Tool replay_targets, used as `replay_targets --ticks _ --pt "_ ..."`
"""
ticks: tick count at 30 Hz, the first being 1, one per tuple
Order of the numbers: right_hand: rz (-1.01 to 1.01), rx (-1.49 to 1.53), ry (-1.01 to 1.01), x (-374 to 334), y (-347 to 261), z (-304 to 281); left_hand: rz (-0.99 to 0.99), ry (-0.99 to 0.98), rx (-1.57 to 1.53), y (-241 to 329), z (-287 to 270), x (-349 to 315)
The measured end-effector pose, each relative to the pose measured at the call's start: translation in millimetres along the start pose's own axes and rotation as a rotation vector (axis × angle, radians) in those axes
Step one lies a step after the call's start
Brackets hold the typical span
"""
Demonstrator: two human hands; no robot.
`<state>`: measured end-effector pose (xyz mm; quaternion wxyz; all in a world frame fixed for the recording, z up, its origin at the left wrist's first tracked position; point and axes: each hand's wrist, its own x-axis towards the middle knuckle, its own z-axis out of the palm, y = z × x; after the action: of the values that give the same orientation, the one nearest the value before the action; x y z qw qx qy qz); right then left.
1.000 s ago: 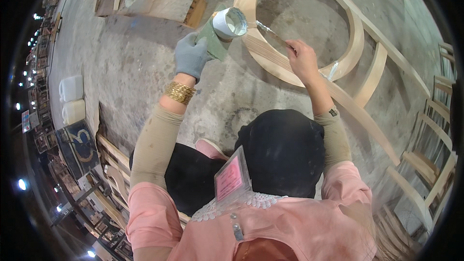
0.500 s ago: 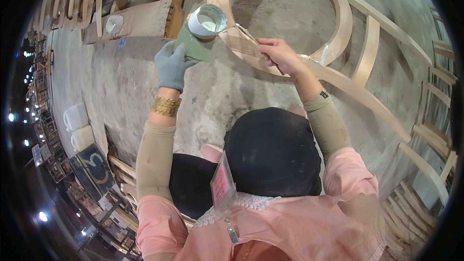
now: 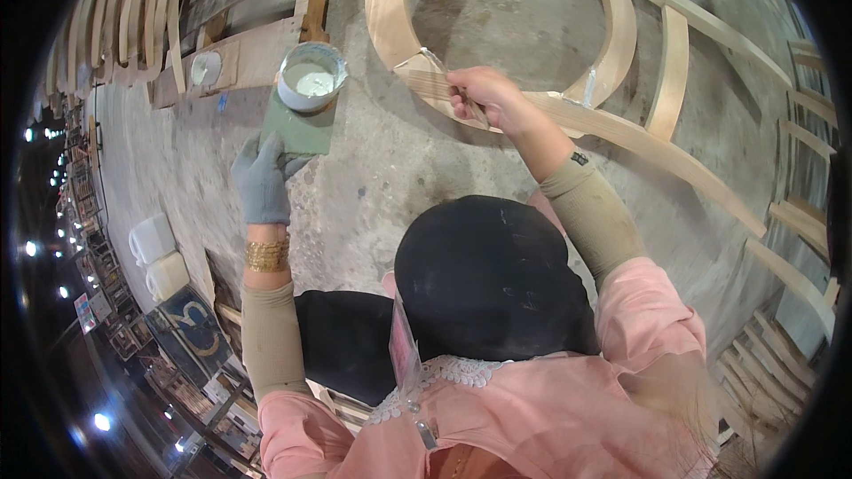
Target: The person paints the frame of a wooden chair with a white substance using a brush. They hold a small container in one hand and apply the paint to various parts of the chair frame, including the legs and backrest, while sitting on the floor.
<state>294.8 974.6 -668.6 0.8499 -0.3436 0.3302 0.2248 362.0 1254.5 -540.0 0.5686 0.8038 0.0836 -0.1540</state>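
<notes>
My left hand (image 3: 262, 182), in a grey glove, is closed on the edge of a flat green board (image 3: 303, 131). On the board's far end stands a white round tub (image 3: 302, 99), tilted toward me, with white paste (image 3: 315, 84) inside. My bare right hand (image 3: 486, 96) grips a thin stick (image 3: 432, 58) whose end is smeared white. That end rests at a joint on the left of a curved pale wooden frame (image 3: 388, 4), which forms a large ring. More white paste (image 3: 588, 87) marks another joint on the ring's right side.
Long wooden rails (image 3: 672, 71) run from the ring to the right. A wooden pallet (image 3: 257, 49) and a row of curved slats (image 3: 133, 9) lie at the far left. White plastic jugs (image 3: 153, 239) stand left, and more slatted pieces (image 3: 770, 350) lie at the lower right.
My left hand has moved left and nearer to me with the board and tub, away from the frame. The stick's white end stays at the ring's left joint, with my right hand around it.
</notes>
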Motion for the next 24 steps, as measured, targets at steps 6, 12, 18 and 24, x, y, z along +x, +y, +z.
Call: replay_targets --ticks 6,12,18,24 --pt "-0.02 0.063 0.019 5 4 43 0.004 0.035 -0.064 -4 -17 -14" --pt "-0.072 0.041 0.013 3 7 76 0.024 0.016 -0.085 -3 -40 -29" --pt "-0.14 0.045 0.013 -6 17 84 0.041 0.06 -0.137 3 -50 -40" --pt "-0.144 -0.129 -0.007 -22 22 52 0.028 0.121 -0.12 1 -60 -37"
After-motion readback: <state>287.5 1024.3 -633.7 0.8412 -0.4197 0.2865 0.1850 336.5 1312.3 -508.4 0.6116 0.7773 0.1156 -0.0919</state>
